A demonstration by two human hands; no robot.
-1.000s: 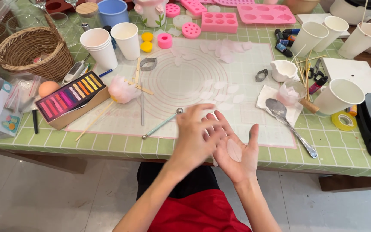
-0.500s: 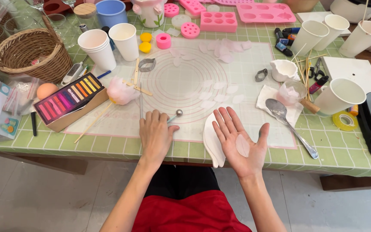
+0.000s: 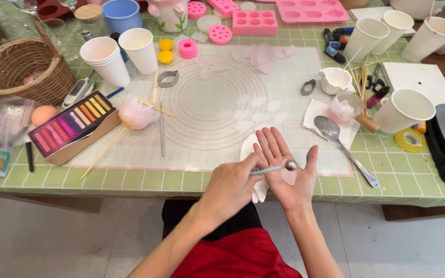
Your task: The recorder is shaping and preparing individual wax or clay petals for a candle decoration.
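- The left hand's (image 3: 230,186) curled fingers hide most of the ball-tipped tool's (image 3: 276,168) pale blue handle.
- Its metal ball presses a thin pale petal (image 3: 288,176) lying on the flat, open right hand's (image 3: 287,170) palm.

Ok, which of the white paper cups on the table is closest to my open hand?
The lone paper cup right of the mat, beside the yellow tape roll, is nearest your open right hand. The other cups stand farther back, along the table's far side.

Wicker basket (image 3: 19,67), pastel box (image 3: 73,125), paper cups (image 3: 122,51), pink moulds (image 3: 284,13), spoon (image 3: 343,146), tape roll (image 3: 410,140) on green table (image 3: 130,180).
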